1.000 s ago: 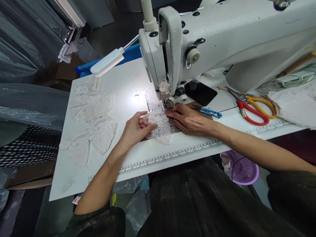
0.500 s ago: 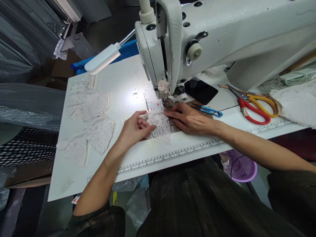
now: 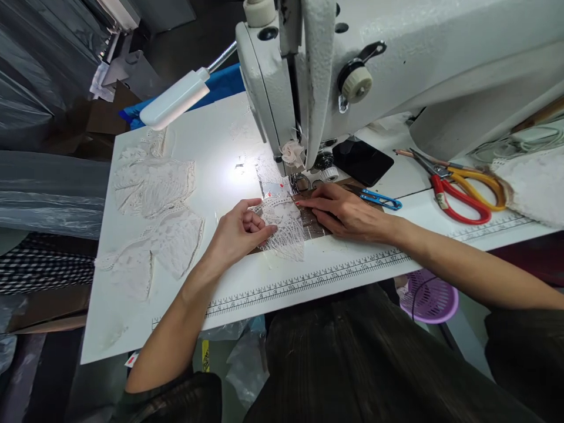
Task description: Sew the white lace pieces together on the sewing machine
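Note:
A white lace piece [image 3: 284, 226] lies flat beneath the presser foot area of a sewing machine [image 3: 295, 179], its scalloped lower edge towards me. At its left side is my left hand [image 3: 241, 232], with the thumb over the lace, the index finger reaching forward and the other fingers curled in. My right hand [image 3: 343, 210] rests by the lace's right edge, its fingertips drawn together on that edge near the foot. The needle tip is too small to make out. A pale fabric rosette [image 3: 292, 153] is fixed on the machine's head.
More lace pieces [image 3: 154, 188] lie on the white table [image 3: 215, 158] to the left, under a lamp [image 3: 174, 100]. At the right are blue thread snips [image 3: 381, 198], a black phone [image 3: 363, 161] and red-and-yellow scissors [image 3: 460, 194]. A printed ruler [image 3: 304, 284] runs along the front edge.
My right hand has shifted slightly right, uncovering more of the lace's right edge, which lies flatter. My left hand stays almost in place. The view has moved a little closer to the machine.

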Action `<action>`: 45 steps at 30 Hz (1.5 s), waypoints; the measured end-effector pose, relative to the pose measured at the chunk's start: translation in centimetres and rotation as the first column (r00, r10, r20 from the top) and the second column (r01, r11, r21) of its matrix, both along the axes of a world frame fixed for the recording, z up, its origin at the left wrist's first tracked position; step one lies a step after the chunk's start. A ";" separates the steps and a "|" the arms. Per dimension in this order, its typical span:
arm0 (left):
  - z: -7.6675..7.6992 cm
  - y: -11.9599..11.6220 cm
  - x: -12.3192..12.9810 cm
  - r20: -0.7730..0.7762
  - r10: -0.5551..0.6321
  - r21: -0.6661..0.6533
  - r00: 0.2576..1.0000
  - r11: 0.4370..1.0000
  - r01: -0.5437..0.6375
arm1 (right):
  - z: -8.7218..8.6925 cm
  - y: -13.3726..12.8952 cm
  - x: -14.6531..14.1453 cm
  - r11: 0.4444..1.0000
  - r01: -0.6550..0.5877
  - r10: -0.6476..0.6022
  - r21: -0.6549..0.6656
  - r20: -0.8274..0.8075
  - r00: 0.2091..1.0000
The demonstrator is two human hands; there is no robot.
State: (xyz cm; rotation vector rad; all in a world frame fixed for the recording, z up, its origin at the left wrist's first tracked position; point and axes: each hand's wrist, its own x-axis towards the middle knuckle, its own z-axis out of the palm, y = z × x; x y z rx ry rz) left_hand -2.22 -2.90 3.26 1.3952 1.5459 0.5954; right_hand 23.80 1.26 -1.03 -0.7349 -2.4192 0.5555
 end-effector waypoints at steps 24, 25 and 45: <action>0.0 -0.4 -0.2 -0.075 -0.032 0.038 0.997 0.999 0.035 | 0.2 -0.4 -0.1 0.990 -0.100 0.089 0.097 0.104 0.991; 0.1 -0.5 -0.2 -0.099 -0.045 0.063 0.994 0.997 0.051 | 0.2 -0.3 -0.1 0.990 -0.101 0.091 0.101 0.102 0.991; -0.8 2.9 2.5 -0.802 -0.345 0.257 0.488 0.538 0.803 | 0.0 -0.4 -0.2 0.983 -0.097 0.082 0.159 0.100 0.992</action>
